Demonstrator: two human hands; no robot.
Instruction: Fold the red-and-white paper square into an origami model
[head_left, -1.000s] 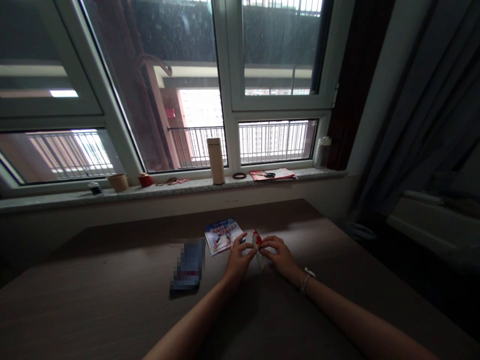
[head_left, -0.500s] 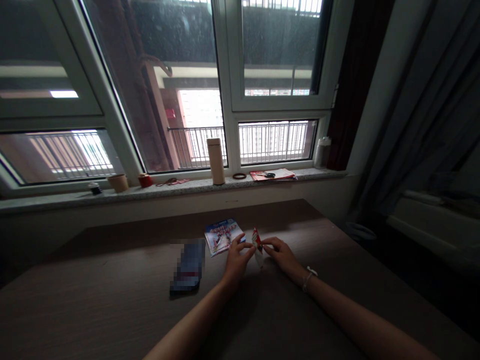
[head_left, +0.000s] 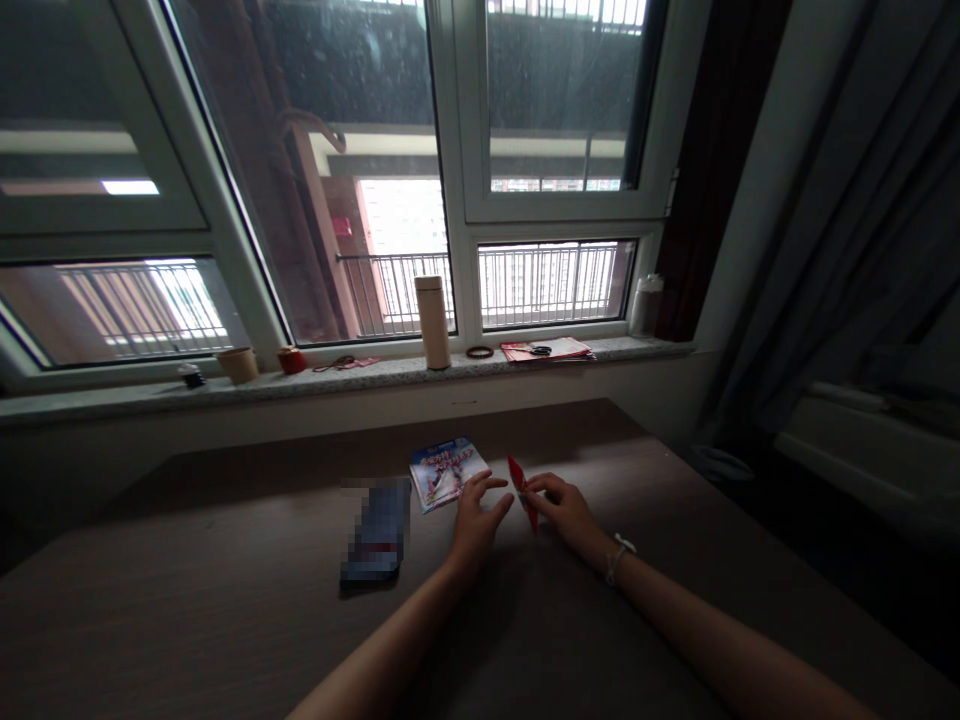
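Note:
A thin, pointed piece of folded red paper (head_left: 516, 471) is held upright over the dark table, its edge turned partly toward me. The thumb and fingers of my right hand (head_left: 568, 514) pinch it from the right side. Just left of the paper, my left hand (head_left: 475, 520) has its thumb and fingers apart and holds nothing. Beyond that hand lies a printed booklet (head_left: 439, 468) with a blue and pink cover. A dark blue, pixelated flat object (head_left: 380, 530) rests further left on the table.
On the stone windowsill stand a beige thermos (head_left: 432, 325), a pale bottle (head_left: 646, 305), a tan cup (head_left: 238, 366) and a small red item (head_left: 291, 361). Scissors (head_left: 540, 351) lie on red-edged papers (head_left: 570, 348), with a dark ring (head_left: 479, 352) nearby.
The left fingers have come off the paper and spread. The paper has turned in the right hand, so a red side shows instead of the patterned and white one.

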